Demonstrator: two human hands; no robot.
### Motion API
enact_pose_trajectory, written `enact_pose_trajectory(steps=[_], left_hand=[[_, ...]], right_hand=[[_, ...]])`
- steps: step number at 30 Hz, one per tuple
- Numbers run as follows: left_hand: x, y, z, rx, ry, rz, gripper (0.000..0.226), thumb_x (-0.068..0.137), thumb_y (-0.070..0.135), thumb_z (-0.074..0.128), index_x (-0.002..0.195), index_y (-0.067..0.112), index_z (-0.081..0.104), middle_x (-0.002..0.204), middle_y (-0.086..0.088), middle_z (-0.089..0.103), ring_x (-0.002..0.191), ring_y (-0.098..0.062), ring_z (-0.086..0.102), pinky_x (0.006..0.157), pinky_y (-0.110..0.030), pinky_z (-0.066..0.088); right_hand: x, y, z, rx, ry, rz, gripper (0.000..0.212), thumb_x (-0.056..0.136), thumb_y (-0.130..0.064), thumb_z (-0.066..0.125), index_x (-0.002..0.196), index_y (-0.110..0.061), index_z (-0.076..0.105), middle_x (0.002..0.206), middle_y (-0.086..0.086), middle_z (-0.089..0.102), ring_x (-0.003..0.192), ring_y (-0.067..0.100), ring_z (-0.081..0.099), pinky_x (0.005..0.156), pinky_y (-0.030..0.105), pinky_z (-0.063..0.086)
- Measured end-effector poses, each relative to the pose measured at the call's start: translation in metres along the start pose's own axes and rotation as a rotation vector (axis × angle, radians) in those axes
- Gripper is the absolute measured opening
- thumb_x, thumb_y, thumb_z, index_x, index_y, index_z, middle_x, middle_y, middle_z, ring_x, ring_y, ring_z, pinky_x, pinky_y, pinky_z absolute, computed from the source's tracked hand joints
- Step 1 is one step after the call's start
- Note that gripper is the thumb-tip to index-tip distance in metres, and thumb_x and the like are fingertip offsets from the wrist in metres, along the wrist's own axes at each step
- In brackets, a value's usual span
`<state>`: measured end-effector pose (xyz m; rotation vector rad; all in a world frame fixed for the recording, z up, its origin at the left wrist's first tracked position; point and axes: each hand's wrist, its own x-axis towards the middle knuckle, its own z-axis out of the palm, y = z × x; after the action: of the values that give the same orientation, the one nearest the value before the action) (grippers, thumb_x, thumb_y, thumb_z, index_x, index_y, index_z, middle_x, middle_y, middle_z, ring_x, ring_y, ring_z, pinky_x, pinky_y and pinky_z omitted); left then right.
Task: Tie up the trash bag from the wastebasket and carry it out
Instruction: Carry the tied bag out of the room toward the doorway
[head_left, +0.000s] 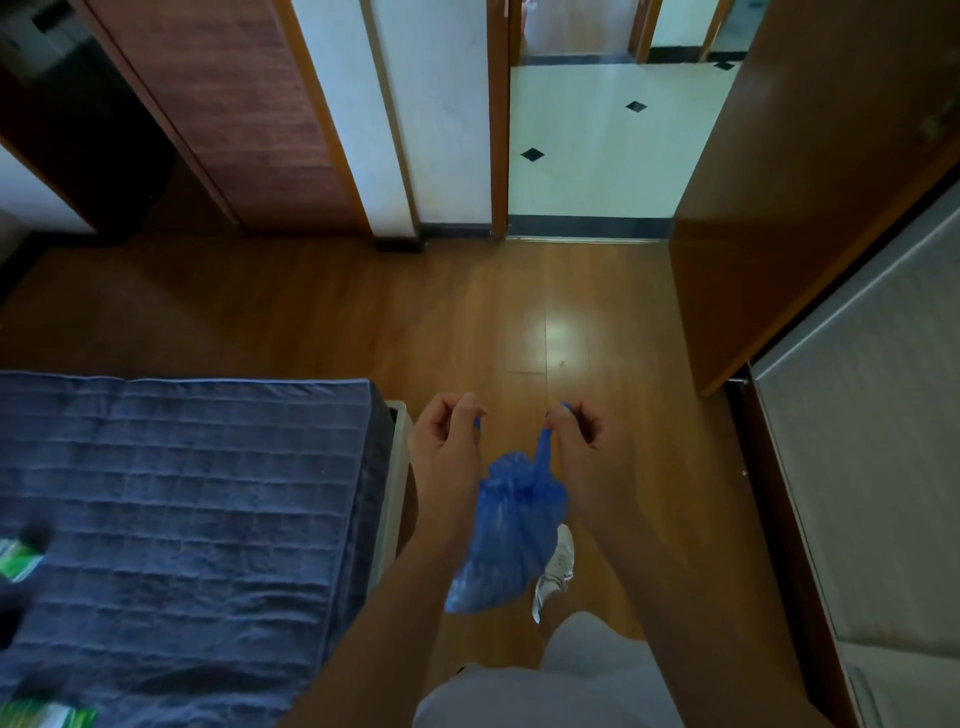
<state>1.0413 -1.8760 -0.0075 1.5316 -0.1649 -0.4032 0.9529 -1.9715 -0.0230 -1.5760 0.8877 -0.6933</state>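
A small blue plastic trash bag (501, 540) hangs in the air between my forearms, above the wooden floor. Its top is gathered into two twisted strips. My left hand (449, 434) pinches one strip, of which only a bit of blue shows at the fingertips. My right hand (576, 428) pinches the other strip, which runs up from the bag's gathered neck. Both hands are held a little apart at the same height. The wastebasket itself is hard to make out; a pale edge shows beside the bed.
A bed with a dark blue quilted cover (182, 519) fills the left. A wooden wardrobe (779, 208) and a grey panel (872, 441) stand right. An open doorway (597, 156) to a white tiled floor lies ahead. My white shoe (558, 569) is on the floor.
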Motion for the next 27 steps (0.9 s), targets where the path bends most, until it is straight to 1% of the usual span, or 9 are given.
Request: enact_pose_trajectory(steps=[3,7,10,12,16,18,22,25,27], left_hand=[[0.047,0.009,0.036,0.016,0.025,-0.011,0.029,0.097,0.016,0.055,0.069,0.015,0.059,0.048,0.010,0.042,0.045,-0.010,0.034,0.043,-0.022,0.031],[0.109,0.021,0.078,0.047,0.083,-0.029,0.031,0.094,0.018,0.057,0.063,0.022,0.060,0.049,0.011,0.044,0.050,-0.013,0.038,0.051,-0.029,0.033],[0.150,0.027,0.103,0.063,0.125,-0.011,0.029,0.088,0.026,0.057,0.060,0.026,0.060,0.049,0.012,0.046,0.051,-0.014,0.039,0.052,-0.031,0.033],[0.173,0.027,0.116,0.056,0.161,-0.030,0.027,0.085,0.030,0.057,0.059,0.026,0.061,0.050,0.012,0.046,0.051,-0.015,0.038,0.052,-0.032,0.031],[0.212,0.030,0.131,0.011,0.193,-0.044,0.025,0.083,0.035,0.058,0.061,0.024,0.061,0.050,0.007,0.045,0.050,-0.019,0.035,0.052,-0.032,0.029],[0.234,0.032,0.136,0.005,0.210,-0.056,0.025,0.084,0.033,0.057,0.061,0.025,0.061,0.050,0.007,0.044,0.049,-0.017,0.034,0.051,-0.030,0.029],[0.286,0.034,0.143,0.031,0.203,-0.051,0.031,0.089,0.028,0.055,0.058,0.028,0.062,0.049,0.010,0.045,0.049,-0.015,0.035,0.051,-0.029,0.030],[0.333,0.034,0.146,0.012,0.189,-0.079,0.039,0.096,0.019,0.055,0.058,0.028,0.061,0.049,0.007,0.043,0.047,-0.013,0.033,0.048,-0.029,0.029],[0.370,0.035,0.146,-0.012,0.176,-0.098,0.041,0.096,0.016,0.055,0.057,0.026,0.061,0.049,0.006,0.042,0.046,-0.012,0.033,0.047,-0.029,0.028]], right_hand=[[0.065,-0.008,-0.001,-0.003,-0.045,-0.008,0.027,0.095,-0.016,0.059,0.073,-0.001,0.062,0.059,0.014,0.053,0.053,0.009,0.046,0.050,0.020,0.038],[0.150,-0.021,-0.001,-0.026,-0.113,0.010,0.031,0.094,-0.015,0.059,0.063,-0.011,0.056,0.049,-0.010,0.047,0.046,0.002,0.042,0.047,0.015,0.035],[0.203,-0.029,0.001,-0.055,-0.102,-0.047,0.032,0.094,-0.016,0.059,0.062,-0.020,0.054,0.051,-0.010,0.048,0.048,0.003,0.044,0.049,0.015,0.035],[0.231,-0.030,0.002,-0.040,-0.068,-0.077,0.032,0.095,-0.015,0.058,0.064,-0.013,0.053,0.053,-0.006,0.044,0.049,0.005,0.041,0.050,0.017,0.034],[0.276,-0.028,0.012,0.004,-0.036,-0.086,0.031,0.093,-0.017,0.056,0.066,-0.004,0.050,0.057,0.014,0.045,0.053,0.009,0.039,0.050,0.026,0.034],[0.299,-0.026,0.022,0.010,-0.027,-0.068,0.031,0.091,-0.022,0.054,0.065,-0.005,0.050,0.056,0.009,0.043,0.053,0.011,0.039,0.050,0.030,0.034],[0.346,-0.024,0.051,-0.013,-0.004,-0.030,0.028,0.088,-0.022,0.055,0.061,-0.015,0.051,0.053,-0.004,0.043,0.050,0.006,0.038,0.050,0.025,0.033],[0.384,-0.021,0.079,-0.032,-0.005,-0.002,0.027,0.091,-0.014,0.058,0.065,-0.005,0.058,0.054,0.005,0.050,0.050,0.005,0.042,0.048,0.024,0.036],[0.412,-0.022,0.101,-0.045,-0.006,0.011,0.026,0.092,-0.010,0.059,0.067,-0.001,0.059,0.054,0.004,0.052,0.049,0.005,0.044,0.047,0.020,0.037]])
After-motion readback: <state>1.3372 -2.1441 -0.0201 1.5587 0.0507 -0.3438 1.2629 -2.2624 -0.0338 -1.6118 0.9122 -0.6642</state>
